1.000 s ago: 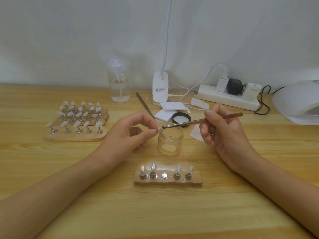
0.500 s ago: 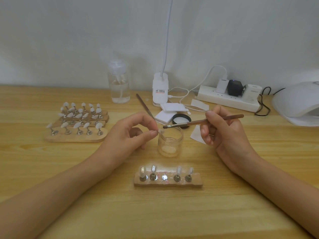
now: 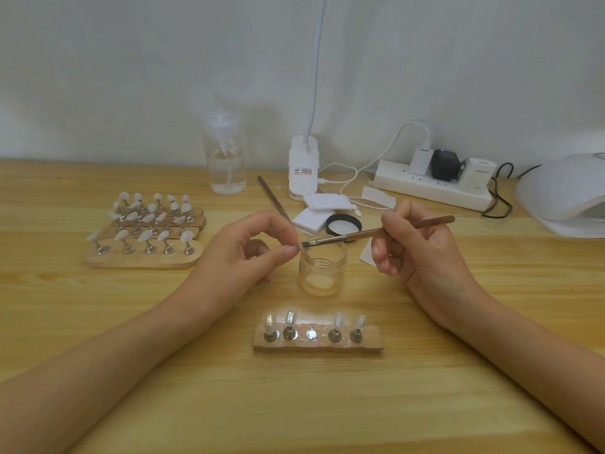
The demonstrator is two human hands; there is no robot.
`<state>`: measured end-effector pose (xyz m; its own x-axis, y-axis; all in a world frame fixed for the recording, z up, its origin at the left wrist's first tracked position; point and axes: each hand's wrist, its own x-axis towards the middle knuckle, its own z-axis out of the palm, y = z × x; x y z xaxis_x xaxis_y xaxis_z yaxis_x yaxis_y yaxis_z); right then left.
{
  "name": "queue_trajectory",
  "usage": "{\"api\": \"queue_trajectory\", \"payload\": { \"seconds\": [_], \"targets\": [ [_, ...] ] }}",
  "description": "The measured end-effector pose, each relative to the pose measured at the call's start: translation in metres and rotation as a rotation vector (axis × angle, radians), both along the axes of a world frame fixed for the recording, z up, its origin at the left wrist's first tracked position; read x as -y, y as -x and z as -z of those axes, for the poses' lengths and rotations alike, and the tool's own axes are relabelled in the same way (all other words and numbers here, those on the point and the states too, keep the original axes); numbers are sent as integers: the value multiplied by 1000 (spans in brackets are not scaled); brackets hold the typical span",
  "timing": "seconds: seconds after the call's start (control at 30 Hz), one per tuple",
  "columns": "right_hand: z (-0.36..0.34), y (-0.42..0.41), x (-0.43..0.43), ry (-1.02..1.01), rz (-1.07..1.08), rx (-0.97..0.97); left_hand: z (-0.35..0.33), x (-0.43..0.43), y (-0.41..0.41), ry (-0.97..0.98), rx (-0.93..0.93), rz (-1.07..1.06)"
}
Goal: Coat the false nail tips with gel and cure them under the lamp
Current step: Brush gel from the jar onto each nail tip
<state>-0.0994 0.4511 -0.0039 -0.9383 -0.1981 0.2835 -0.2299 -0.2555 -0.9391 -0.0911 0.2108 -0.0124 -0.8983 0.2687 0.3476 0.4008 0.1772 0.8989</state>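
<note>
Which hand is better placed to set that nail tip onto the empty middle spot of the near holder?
Left, probably. The left hand pinches the nail tip over the jar, just behind the holder and its bare middle spot. The right hand is busy gripping the brush.

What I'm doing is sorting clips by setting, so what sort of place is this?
Probably a nail-art workstation: wooden stands of false nail tips, a white curing lamp at right, and a brush held over a glass jar.

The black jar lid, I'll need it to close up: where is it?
In the head view, the black lid lies on the table just behind the open glass jar, right of the white pads.
</note>
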Motion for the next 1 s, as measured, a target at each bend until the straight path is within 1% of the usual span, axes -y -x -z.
{"api": "queue_trajectory", "payload": {
  "seconds": [0.17, 0.33, 0.53, 0.63, 0.73, 0.9, 1.0],
  "targets": [
    [1, 2, -1, 9, 60, 30, -1, -1, 0, -3, -2, -5],
    [0, 0, -1, 7, 0, -7, -1, 0, -1, -2, 5, -10],
    [1, 1, -1, -2, 60, 29, -1, 0, 0, -7, 10, -2],
    [0, 1, -2, 15, 38, 7, 0, 0, 0, -5, 12, -2],
    [-1, -1, 1, -9, 12, -4, 0, 1, 0, -5, 9, -1],
    [0, 0, 0, -14, 63, 37, 0, 1, 0, 9, 3, -4],
    [-1, 0, 0, 3, 45, 21, 0, 1, 0, 4, 0, 2]
  ]
}}
